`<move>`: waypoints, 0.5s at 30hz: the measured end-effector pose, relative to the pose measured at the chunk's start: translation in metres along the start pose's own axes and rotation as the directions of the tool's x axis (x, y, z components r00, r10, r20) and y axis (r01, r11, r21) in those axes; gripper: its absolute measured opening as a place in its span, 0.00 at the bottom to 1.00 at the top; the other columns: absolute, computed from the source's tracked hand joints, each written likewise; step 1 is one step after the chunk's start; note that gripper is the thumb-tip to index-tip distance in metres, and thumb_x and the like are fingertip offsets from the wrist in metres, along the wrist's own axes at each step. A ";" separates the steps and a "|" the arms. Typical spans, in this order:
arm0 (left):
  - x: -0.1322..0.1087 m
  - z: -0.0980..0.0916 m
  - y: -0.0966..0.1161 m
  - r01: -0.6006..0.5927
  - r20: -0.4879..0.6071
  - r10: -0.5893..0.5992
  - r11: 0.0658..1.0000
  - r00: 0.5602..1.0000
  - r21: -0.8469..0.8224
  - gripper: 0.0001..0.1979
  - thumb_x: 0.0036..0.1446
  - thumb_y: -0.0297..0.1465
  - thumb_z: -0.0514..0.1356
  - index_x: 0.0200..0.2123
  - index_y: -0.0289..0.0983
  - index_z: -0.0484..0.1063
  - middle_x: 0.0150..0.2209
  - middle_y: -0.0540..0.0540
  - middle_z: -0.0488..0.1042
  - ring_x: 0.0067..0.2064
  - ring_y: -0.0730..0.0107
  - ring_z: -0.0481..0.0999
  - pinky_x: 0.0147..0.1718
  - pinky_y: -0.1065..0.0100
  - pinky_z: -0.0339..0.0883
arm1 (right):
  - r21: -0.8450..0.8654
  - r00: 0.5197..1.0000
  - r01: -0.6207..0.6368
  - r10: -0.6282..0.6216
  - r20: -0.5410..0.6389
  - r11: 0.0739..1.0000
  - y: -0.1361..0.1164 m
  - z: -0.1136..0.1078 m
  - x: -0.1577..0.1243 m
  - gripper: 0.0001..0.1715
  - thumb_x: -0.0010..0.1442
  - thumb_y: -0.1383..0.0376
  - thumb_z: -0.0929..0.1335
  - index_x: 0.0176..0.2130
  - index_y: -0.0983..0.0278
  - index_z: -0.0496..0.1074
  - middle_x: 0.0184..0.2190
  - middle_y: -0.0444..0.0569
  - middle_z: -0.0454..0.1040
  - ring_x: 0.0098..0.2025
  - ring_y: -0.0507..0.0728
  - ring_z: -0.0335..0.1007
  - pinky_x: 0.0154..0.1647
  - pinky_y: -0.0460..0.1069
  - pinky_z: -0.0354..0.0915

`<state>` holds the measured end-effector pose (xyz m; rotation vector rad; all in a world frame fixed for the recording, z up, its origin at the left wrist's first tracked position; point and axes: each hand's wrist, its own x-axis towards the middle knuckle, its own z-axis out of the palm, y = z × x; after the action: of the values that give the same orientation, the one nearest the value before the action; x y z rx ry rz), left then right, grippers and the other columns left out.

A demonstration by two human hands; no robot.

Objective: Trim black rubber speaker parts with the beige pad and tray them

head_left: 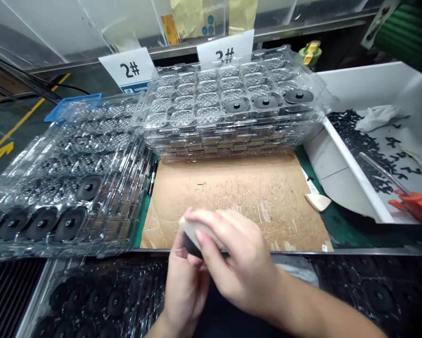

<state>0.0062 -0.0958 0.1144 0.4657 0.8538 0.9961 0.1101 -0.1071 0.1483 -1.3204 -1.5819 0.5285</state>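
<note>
Over the front of the cardboard sheet (232, 188), my two hands are together. Closed around a black part (191, 246) from below is my left hand (186, 286); most of that part is hidden by fingers. My right hand (237, 263) grips a pale beige pad (211, 234) and presses it against the black part's upper side. Whether the pad is soft or hard I cannot tell. Similar black rounded parts with a small central hub, such as this black part (70, 222), sit in the transparent tray stack (119, 188) at the left.
Behind the cardboard stands another transparent tray stack (204, 126) with a few black parts in its top tray. A white bin (355, 173) at the right holds small black scraps and orange-handled pliers (415, 206). A pale wedge-shaped piece (317, 202) lies beside the cardboard. More filled trays (91, 300) are below.
</note>
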 end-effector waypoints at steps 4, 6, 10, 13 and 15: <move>0.001 -0.007 0.004 -0.016 0.067 0.019 0.999 0.998 -0.047 0.22 0.46 0.34 0.65 0.47 0.47 0.70 0.46 0.51 0.75 0.47 0.64 0.73 0.45 0.71 0.69 | 0.065 0.999 0.048 -0.049 0.013 0.997 0.008 -0.002 -0.005 0.16 0.60 0.71 0.60 0.48 0.67 0.66 0.35 0.49 0.73 0.36 0.53 0.67 0.40 0.50 0.64; 0.003 -0.014 0.007 -0.022 0.065 0.026 0.998 0.998 -0.062 0.24 0.45 0.33 0.66 0.48 0.47 0.69 0.48 0.51 0.74 0.48 0.62 0.73 0.46 0.69 0.69 | 0.136 0.992 -0.049 0.032 0.124 0.989 0.018 -0.012 -0.015 0.14 0.59 0.71 0.61 0.46 0.65 0.67 0.35 0.47 0.73 0.35 0.52 0.68 0.38 0.48 0.65; 0.005 -0.015 0.007 0.048 0.068 -0.040 0.993 0.997 -0.108 0.24 0.45 0.37 0.65 0.48 0.46 0.69 0.49 0.50 0.73 0.47 0.62 0.74 0.47 0.69 0.68 | 0.097 0.940 -0.340 0.342 0.003 0.935 0.035 -0.034 -0.027 0.14 0.61 0.67 0.61 0.47 0.58 0.67 0.44 0.43 0.71 0.43 0.51 0.67 0.39 0.45 0.63; 0.002 -0.009 0.003 0.104 0.110 -0.091 0.987 0.990 -0.122 0.22 0.45 0.36 0.65 0.47 0.47 0.70 0.48 0.50 0.74 0.48 0.65 0.73 0.48 0.71 0.67 | 0.008 0.962 -0.239 0.237 -0.134 0.971 0.024 -0.038 -0.021 0.17 0.60 0.68 0.63 0.50 0.58 0.65 0.45 0.44 0.71 0.43 0.52 0.67 0.41 0.47 0.61; 0.000 -0.009 0.001 0.149 0.104 -0.141 0.986 0.985 -0.071 0.23 0.44 0.36 0.66 0.47 0.47 0.70 0.48 0.50 0.74 0.48 0.66 0.73 0.47 0.71 0.66 | -0.029 0.997 -0.018 0.015 -0.076 0.999 0.012 -0.033 -0.013 0.16 0.60 0.69 0.62 0.49 0.63 0.66 0.39 0.47 0.73 0.37 0.53 0.67 0.40 0.50 0.60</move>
<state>-0.0014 -0.0949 0.1101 0.3770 0.7468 0.8621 0.1433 -0.1234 0.1477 -1.3610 -1.5230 0.4618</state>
